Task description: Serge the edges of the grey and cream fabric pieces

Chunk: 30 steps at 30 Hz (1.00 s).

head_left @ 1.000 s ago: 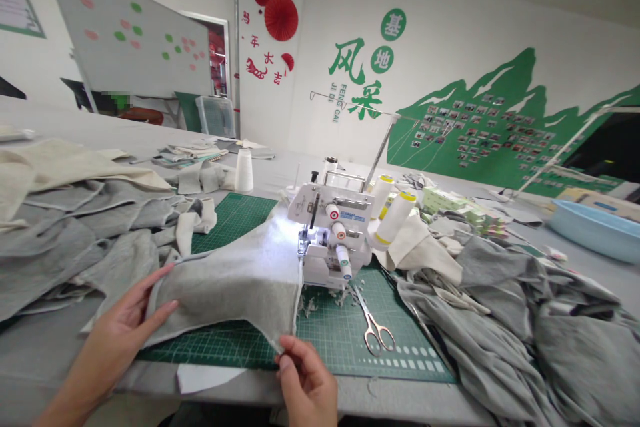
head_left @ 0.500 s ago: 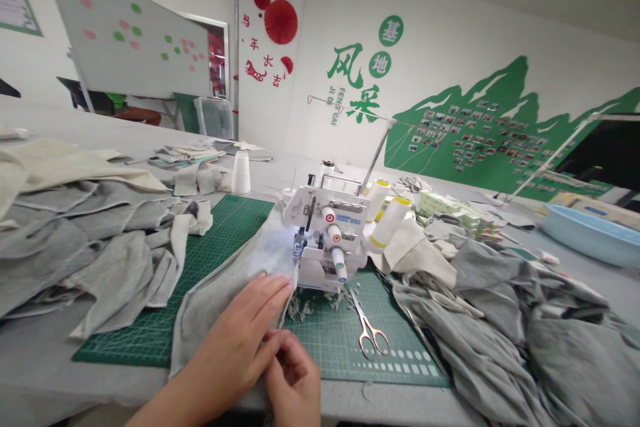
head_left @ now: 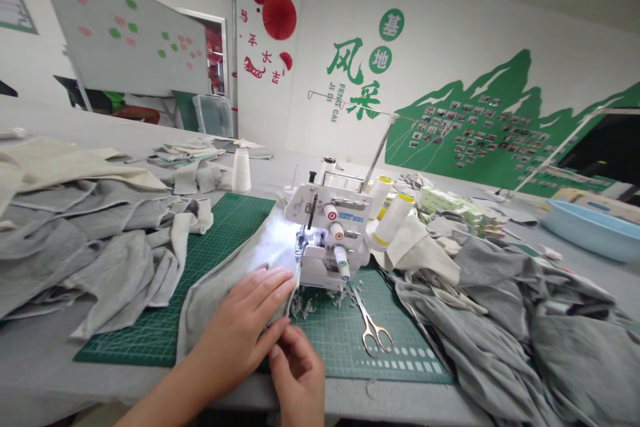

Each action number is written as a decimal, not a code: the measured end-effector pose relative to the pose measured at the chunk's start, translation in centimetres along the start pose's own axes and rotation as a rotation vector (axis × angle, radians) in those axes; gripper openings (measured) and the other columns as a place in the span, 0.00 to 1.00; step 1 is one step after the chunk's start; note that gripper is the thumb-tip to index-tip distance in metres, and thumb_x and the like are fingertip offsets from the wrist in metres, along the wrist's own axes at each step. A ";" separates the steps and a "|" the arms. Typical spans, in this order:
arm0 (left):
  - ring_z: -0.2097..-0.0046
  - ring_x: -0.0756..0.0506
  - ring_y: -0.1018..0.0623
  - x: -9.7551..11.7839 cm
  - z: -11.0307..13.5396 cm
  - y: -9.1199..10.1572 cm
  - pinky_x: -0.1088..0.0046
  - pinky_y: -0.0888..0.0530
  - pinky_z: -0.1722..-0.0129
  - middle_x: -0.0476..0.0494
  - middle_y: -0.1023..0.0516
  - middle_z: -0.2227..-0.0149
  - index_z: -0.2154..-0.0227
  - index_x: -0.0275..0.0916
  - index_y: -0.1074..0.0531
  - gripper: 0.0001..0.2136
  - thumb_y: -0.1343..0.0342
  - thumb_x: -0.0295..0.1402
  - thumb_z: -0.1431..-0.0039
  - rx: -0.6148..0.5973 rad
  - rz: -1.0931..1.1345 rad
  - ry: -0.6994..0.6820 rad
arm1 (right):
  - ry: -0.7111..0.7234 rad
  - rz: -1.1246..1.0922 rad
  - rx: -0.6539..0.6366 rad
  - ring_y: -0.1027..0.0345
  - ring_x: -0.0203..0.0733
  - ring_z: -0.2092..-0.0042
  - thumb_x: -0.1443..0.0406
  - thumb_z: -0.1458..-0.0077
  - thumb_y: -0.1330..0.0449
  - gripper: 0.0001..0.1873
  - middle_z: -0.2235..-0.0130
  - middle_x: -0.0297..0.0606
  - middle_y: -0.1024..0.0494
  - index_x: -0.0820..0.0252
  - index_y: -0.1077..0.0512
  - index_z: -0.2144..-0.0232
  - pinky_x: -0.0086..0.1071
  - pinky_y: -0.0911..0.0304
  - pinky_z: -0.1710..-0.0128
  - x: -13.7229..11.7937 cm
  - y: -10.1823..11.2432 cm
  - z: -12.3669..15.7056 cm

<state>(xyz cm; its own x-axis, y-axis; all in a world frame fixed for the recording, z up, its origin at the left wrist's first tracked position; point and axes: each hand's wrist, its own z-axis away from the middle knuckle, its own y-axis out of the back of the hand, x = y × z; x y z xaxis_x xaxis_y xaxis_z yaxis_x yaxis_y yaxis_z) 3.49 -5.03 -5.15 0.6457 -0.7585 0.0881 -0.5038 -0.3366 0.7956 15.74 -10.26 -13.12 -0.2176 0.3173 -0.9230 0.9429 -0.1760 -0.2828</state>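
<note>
Quick look at the bench: a grey knit fabric piece (head_left: 260, 243) is laid on a green cutting mat (head_left: 235, 213), its far end run up to the presser foot (head_left: 301, 243) of a white overlocker (head_left: 325, 240), which sits at about 1 o'clock from the cloth. Its edge is lined up along the machine, and most of its length is lying on the near side of the foot, so a good stretch looks unsewn. Whether that edge is already stitched can't be made out.

The left hand (head_left: 243, 327) is laid open on the cloth with the fingers together, pressing it down. The right hand (head_left: 297, 377) is curled in at 6 o'clock by the cloth's edge, but whether it's actually pinching anything can't be told.

Overlock trimmings (head_left: 305, 303) are scattered at 2 o'clock, with scissors (head_left: 373, 333) left open-bladed at 3 o'clock. A heap of grey pieces (head_left: 75, 253) is piled at 9 o'clock and another (head_left: 500, 340) at 3 o'clock, so plenty of fabric is around, though which pieces are finished isn't shown. A white thread cone (head_left: 241, 172) stands at 12 o'clock, and a blue basin (head_left: 595, 230) sits far off at 3 o'clock on the counter (head_left: 45, 373).
</note>
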 end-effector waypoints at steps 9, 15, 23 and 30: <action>0.39 0.40 0.30 -0.6 -0.7 -0.1 0.58 0.33 0.38 0.43 0.29 0.39 0.40 0.42 0.34 0.22 0.48 0.31 0.36 -0.006 0.028 -0.001 | 0.036 0.078 -0.014 0.24 0.43 0.62 0.71 0.50 0.38 0.12 0.63 0.39 0.18 0.56 0.17 0.64 0.30 0.29 0.61 -1.4 0.4 -1.0; 0.38 0.40 0.31 -1.0 -1.0 0.0 0.59 0.34 0.38 0.42 0.30 0.38 0.39 0.41 0.35 0.22 0.48 0.31 0.36 -0.027 0.030 -0.015 | 0.054 0.122 -0.019 0.23 0.43 0.61 0.72 0.51 0.39 0.14 0.62 0.39 0.17 0.56 0.18 0.63 0.29 0.29 0.62 -2.0 0.5 -1.4; 0.39 0.39 0.30 -2.5 -1.4 0.4 0.57 0.34 0.38 0.43 0.29 0.39 0.41 0.43 0.33 0.20 0.46 0.34 0.35 -0.053 0.050 -0.055 | 0.053 0.172 -0.015 0.23 0.44 0.59 0.73 0.51 0.40 0.17 0.60 0.39 0.17 0.56 0.18 0.61 0.31 0.29 0.60 -2.1 0.4 -2.0; 0.44 0.41 0.28 -2.4 -0.1 0.8 0.62 0.33 0.42 0.43 0.24 0.45 0.43 0.41 0.31 0.17 0.46 0.31 0.34 0.017 0.041 -0.163 | 0.082 0.148 -0.036 0.23 0.45 0.53 0.72 0.49 0.40 0.18 0.54 0.40 0.18 0.55 0.19 0.57 0.32 0.29 0.56 -2.0 0.4 -2.1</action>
<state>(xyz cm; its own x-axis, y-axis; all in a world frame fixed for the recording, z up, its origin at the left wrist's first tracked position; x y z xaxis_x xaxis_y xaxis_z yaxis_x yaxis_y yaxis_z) 1.59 -3.40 -4.69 0.5235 -0.8518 0.0203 -0.5383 -0.3122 0.7828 17.06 -8.98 -10.82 -0.0559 0.3659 -0.9290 0.9718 -0.1936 -0.1348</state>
